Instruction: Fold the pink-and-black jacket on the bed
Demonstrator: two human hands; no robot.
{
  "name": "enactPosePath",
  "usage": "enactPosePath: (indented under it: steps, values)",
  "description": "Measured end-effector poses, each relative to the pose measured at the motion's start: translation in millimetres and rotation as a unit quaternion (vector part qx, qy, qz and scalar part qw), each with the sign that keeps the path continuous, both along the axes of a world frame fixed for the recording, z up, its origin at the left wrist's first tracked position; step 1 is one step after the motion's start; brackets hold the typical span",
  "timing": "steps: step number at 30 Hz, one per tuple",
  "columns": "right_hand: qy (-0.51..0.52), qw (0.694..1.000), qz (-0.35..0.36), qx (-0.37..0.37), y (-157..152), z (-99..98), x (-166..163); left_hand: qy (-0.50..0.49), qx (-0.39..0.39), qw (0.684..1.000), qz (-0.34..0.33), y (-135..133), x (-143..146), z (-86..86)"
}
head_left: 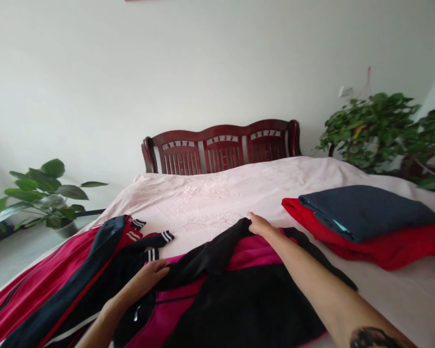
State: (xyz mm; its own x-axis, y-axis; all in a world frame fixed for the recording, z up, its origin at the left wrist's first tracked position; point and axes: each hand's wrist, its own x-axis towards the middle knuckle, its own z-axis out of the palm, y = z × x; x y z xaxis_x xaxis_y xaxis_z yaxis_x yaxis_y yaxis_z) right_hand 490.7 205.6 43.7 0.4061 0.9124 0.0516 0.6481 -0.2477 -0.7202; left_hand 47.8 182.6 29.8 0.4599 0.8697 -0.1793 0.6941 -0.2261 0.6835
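A black and magenta jacket (253, 299) lies spread on the pink bed cover in front of me, with one black sleeve folded across it. My left hand (155, 272) is closed on that sleeve near its left end. At its other end, my right hand (259, 224) pinches the dark cloth, so the sleeve stretches between both hands. Beneath the sleeve, magenta panels and a dark zip line show. The jacket's lower edge runs out of view, and the fingertips of my left hand are partly hidden.
To the left lie red and navy jackets (68, 270) with striped cuffs. A folded navy garment (366, 210) rests on a folded red one (384, 249) at the right. Behind the pink cover (210, 198) stands a carved wooden bench back (221, 147). Potted plants (50, 193) flank the cover.
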Motion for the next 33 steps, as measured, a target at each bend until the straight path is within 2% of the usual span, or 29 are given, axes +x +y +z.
enactPosePath:
  steps: [2, 5, 7, 9, 12, 15, 17, 19, 21, 23, 26, 30, 33]
  values:
    - [-0.042, 0.999, 0.008, 0.029, -2, 6.9, 1, 0.005, 0.014, 1.000, 0.019, 2, -2, -1.7]
    - [-0.091, 0.989, 0.004, 0.114, -18, 28.1, 8, -0.009, 0.051, 0.998, 0.032, 7, -2, 3.0]
    - [-0.112, 0.980, -0.005, 0.167, -39, 42.4, 17, -0.018, 0.086, 0.996, 0.029, 10, 2, 11.1]
    - [-0.140, 0.965, -0.011, 0.223, -66, 48.0, 28, -0.003, 0.120, 0.993, 0.017, 15, 9, 20.0]
    - [-0.198, 0.943, 0.009, 0.268, -111, 32.5, 44, 0.102, 0.164, 0.981, 0.003, 21, 21, 26.3]
    - [-0.197, 0.961, 0.047, 0.188, -146, 4.1, 55, 0.191, 0.188, 0.963, 0.019, 24, 31, 20.8]
    - [-0.166, 0.976, 0.033, 0.136, -157, -6.5, 59, 0.210, 0.203, 0.956, 0.038, 22, 36, 15.9]
    - [-0.139, 0.984, -0.024, 0.108, -159, -4.2, 61, 0.219, 0.232, 0.946, 0.052, 18, 41, 15.0]
    - [-0.119, 0.984, -0.090, 0.099, -153, 8.2, 63, 0.202, 0.271, 0.941, 0.035, 9, 48, 19.1]
    - [-0.106, 0.976, -0.147, 0.119, -141, 23.5, 68, 0.152, 0.294, 0.944, -0.013, -4, 57, 25.7]
    - [-0.086, 0.965, -0.211, 0.129, -119, 38.0, 78, 0.063, 0.284, 0.952, -0.091, -29, 75, 31.1]
    - [-0.006, 0.975, -0.219, 0.037, -96, 36.3, 89, 0.057, 0.262, 0.951, -0.157, -57, 88, 22.0]
    - [0.018, 0.981, -0.185, 0.046, -94, 28.0, 95, 0.081, 0.211, 0.962, -0.156, -67, 82, 11.9]
